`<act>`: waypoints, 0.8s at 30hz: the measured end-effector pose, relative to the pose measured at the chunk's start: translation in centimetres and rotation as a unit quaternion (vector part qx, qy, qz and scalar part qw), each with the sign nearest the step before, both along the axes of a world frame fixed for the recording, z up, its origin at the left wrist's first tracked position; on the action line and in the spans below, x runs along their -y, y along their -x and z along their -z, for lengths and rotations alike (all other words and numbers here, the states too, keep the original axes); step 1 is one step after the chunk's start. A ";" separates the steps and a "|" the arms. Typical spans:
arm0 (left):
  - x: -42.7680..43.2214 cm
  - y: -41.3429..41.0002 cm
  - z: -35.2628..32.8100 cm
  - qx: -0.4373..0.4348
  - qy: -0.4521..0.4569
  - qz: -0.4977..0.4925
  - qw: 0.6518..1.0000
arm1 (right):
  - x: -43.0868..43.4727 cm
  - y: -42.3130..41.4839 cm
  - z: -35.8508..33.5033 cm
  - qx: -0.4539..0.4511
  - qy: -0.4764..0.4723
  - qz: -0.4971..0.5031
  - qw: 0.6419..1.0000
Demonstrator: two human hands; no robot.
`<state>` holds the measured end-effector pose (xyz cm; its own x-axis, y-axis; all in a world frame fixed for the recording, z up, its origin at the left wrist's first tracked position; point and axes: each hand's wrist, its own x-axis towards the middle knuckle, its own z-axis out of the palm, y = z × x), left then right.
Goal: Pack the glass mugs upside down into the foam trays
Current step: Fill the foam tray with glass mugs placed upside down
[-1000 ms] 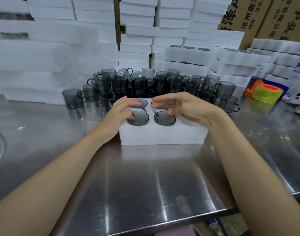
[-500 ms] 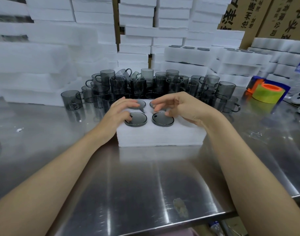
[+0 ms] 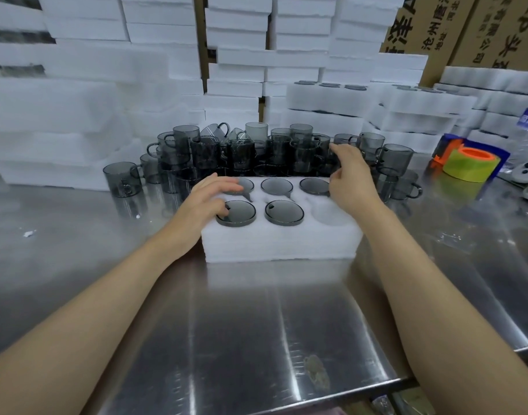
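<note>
Lying nearest on the steel surface [image 3: 256, 324], the white foam tray [image 3: 280, 244] carries five glass mugs [image 3: 283, 213] set base-up in its pockets, with the front right pocket [image 3: 330, 215] unfilled. The left hand [image 3: 208, 199] rests flat on the tray's left end, fingers relaxed over the back left mug and gripping nothing, while the right hand [image 3: 349, 175] hovers at the tray's back right corner, fingers loosely spread and empty. Just behind the tray stands a crowd of loose upright mugs [image 3: 241, 154], a tape roll [image 3: 469, 164] off to the right, and stacked foam blocks [image 3: 238, 55] beyond.
</note>
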<state>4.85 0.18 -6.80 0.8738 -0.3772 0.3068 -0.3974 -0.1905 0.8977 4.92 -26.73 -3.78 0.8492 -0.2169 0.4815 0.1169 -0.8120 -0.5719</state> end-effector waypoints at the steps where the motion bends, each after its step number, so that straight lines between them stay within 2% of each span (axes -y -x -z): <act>1: 0.0 -0.1 0.0 0.001 -0.001 0.000 1.000 | 0.0 0.0 0.0 -0.004 0.007 -0.002 1.000; 7: -0.2 -0.3 0.2 0.001 -0.003 0.001 1.000 | -0.4 0.1 -0.2 0.007 -0.017 0.025 1.000; 14: -0.1 -0.4 0.2 0.000 0.001 0.000 1.000 | -0.7 2.2 -1.6 0.139 -0.069 0.100 0.983; 19: -0.1 -0.3 0.1 0.001 -0.003 0.000 1.000 | -1.3 3.2 -2.6 0.221 -0.160 0.044 0.961; 24: -0.1 -0.1 0.0 0.005 -0.005 -0.005 1.000 | -1.8 3.7 -2.9 0.186 -0.184 -0.050 0.964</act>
<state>4.95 0.29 -6.83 0.8743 -0.3725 0.3112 -0.4041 -0.2035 0.8918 1.24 -24.91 -0.91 0.6582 -0.3573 0.6626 0.4358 -0.5369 -0.7224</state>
